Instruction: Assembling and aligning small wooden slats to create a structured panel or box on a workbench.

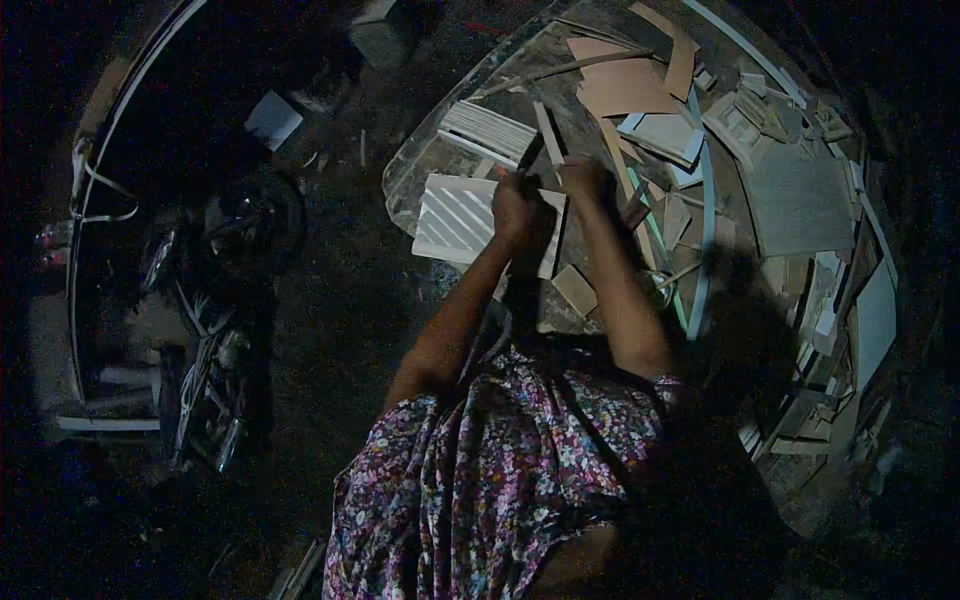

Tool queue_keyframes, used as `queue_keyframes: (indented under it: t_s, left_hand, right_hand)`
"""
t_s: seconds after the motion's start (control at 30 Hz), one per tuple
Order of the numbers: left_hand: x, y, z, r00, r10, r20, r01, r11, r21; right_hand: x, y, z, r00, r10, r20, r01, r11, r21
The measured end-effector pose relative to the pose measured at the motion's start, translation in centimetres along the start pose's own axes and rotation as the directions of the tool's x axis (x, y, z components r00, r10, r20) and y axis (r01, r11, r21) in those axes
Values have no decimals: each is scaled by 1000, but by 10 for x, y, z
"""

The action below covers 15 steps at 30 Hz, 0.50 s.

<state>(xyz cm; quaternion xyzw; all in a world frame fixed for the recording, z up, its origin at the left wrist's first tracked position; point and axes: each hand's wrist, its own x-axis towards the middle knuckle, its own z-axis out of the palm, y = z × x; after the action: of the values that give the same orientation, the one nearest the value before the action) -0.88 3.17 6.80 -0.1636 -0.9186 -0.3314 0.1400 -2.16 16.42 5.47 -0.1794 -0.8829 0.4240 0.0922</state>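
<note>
My right hand (588, 182) is closed round the near end of a thin pale strip (547, 130), which points away from me. Beside it, my left hand (522, 212) is closed above a pale board (432, 240) with diagonal white strips across a grey area. A dark slim piece (531, 152) and a bit of orange show at the left fingers; the dim light hides what exactly they grip. Just beyond the board lies a bundle of pale strips (490, 128) side by side. A small tan block (574, 290) lies near my right forearm.
Tan card sheets (625, 85) and a grey flat panel (797, 200) lie among scraps on the right of the work surface. A long pale strip (706, 240) runs past my right arm. Dark, tangled items (205, 340) are on the left, with a pale square piece (273, 120) farther off.
</note>
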Motion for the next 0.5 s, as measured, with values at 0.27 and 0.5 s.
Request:
queue_keyframes:
  t_s: [0.27, 0.5]
  left_hand:
    - [-1, -32, -5, 949, -256, 183, 310, 863, -399]
    - [-33, -37, 2, 954, 29, 299, 46, 970, -240]
  right_hand:
    - [-54, -5, -11, 934, 256, 250, -357, 634, 686]
    - [-87, 15, -25, 880, 313, 358, -467, 708, 530]
